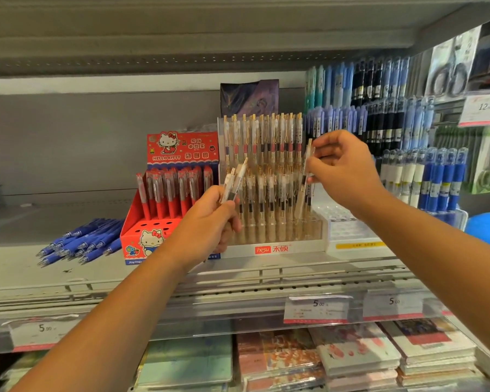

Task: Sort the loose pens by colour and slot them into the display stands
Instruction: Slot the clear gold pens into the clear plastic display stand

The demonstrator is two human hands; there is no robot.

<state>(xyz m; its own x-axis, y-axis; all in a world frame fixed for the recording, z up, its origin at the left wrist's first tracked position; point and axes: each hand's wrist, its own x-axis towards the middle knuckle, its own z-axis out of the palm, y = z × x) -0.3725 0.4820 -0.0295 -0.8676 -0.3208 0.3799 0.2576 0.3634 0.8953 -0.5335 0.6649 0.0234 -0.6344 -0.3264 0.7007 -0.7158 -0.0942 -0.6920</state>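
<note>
My left hand (210, 219) grips a small bunch of clear beige pens (235, 179), their tops pointing up and right, in front of the clear display stand (272, 248). My right hand (343, 168) pinches one clear beige pen (304, 182) upright over the right side of that stand, its tip down among the pens standing there. A red cartoon-cat stand (142, 239) at left holds red pens (173, 190) in its back rows, with open holes in front. A loose pile of blue pens (79, 241) lies on the shelf further left.
A white stand (351, 236) with open slots sits right of the clear one. Racks of blue and black pens (393, 123) fill the right wall. The shelf's wire front rail (238, 281) carries price tags (317, 308). Notebooks (351, 352) lie on the shelf below.
</note>
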